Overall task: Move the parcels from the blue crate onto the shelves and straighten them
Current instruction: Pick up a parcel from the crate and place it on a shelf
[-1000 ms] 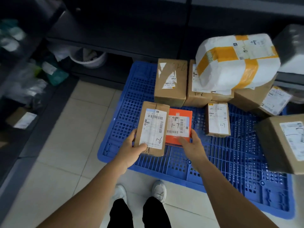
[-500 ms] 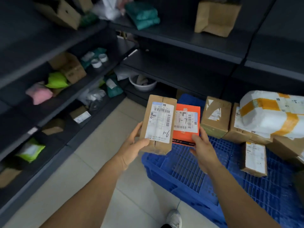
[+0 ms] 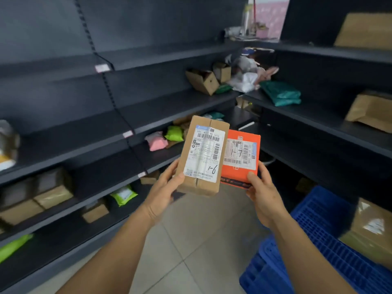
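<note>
We have lifted both parcels off the blue crate, which now sits low at right, and turned toward the dark metal shelves. Our left hand curls its grip round the lower edge of the tall brown cardboard parcel, taped and marked 1-6. Just beside it, touching, the flat glossy orange parcel, marked 1-7, is pinched at its bottom corner by our right hand. Such low holds could let either smooth-faced box tip or slide out as we reach forward.
</note>
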A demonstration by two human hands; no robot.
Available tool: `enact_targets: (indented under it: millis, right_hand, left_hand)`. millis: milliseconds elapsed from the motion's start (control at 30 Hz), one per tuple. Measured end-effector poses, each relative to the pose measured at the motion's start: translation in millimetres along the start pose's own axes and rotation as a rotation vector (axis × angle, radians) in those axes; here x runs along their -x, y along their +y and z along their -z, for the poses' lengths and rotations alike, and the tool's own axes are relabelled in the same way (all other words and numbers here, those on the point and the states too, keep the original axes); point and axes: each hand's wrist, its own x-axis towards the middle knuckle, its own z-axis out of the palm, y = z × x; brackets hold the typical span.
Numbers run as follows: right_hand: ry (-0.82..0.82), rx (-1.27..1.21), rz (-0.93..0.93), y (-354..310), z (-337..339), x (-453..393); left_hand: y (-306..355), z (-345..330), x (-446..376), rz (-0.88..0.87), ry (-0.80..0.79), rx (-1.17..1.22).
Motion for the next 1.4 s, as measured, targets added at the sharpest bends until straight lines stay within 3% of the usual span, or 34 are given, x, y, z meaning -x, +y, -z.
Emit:
enact_targets:
  millis: [267,600,1400]
  right_hand:
    - [-0.226,-0.011,0.063,-26.0,-133.3,6.5]
    - [-0.494,0.080,0.093,-63.6,-270.4,5.2]
    - [-0.824,-0.092,0.161,-164.1,-525.3,-99.4]
  left_hand:
    - [35.8,117.1,55.3,-0.100,0.198,-0.027]
    - [63.5,206.5,101.0,-0.238,0.481,0.105]
    - [201.9,398.5,12.7,-0.350,1.090,0.129]
